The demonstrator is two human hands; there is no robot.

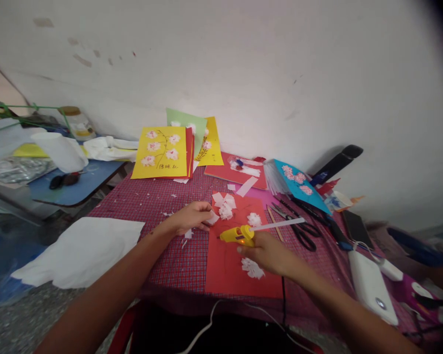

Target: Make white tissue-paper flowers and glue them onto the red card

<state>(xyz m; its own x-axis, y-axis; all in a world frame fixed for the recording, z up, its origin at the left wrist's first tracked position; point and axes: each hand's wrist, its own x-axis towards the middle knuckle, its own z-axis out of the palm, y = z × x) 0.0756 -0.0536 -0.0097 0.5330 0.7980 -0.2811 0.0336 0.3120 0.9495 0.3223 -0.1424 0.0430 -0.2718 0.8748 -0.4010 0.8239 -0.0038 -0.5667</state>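
Note:
My right hand (268, 250) grips a yellow hot glue gun (239, 235) with a long glue stick (278, 225) poking out of its back. Its nozzle points left, above a sheet of red paper (221, 275). Between the fingers and thumb of my left hand (195, 216) is a small piece of white paper (213, 218), at the left edge of the red sheet. White paper flowers lie on that sheet: one near its top (226, 210), one to the right (254, 219) and one lower down (252, 268).
Yellow cards with paper flowers (162, 152) lean by the wall. Scissors (299, 228), a pencil (275, 223) and a blue flower card (304, 184) lie to the right, near a white power bank (372, 287). White tissue (84, 250) hangs at the left edge. A black cord runs down from the gun.

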